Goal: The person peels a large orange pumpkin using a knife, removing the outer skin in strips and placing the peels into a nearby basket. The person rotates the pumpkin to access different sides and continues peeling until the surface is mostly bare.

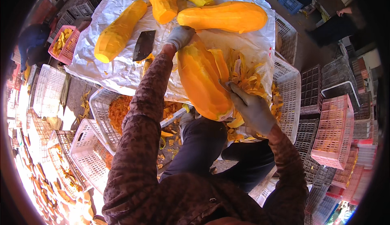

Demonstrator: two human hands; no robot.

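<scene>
A large, long orange pumpkin [202, 78] lies before me, tilted over the near edge of the sheet-covered table [112, 75]. My left hand [181, 37], in a pale glove, grips its far end. In my gloved right hand [254, 110] is a small peeling tool [225, 85], mostly hidden by the fingers, against the pumpkin's right side. A strip of peel [220, 63] stands up just beyond the tool. Loose peelings [246, 72] are heaped to the right. Left of my left hand lies a cleaver [144, 45] with a dark, broad blade.
Several peeled pumpkins [222, 16] rest at the table's far side. A white crate [288, 87] with peelings stands at the right, and another crate [102, 106] with orange pulp is below left. Stacked crates [333, 130] line the right. Another person [33, 43] bends at far left.
</scene>
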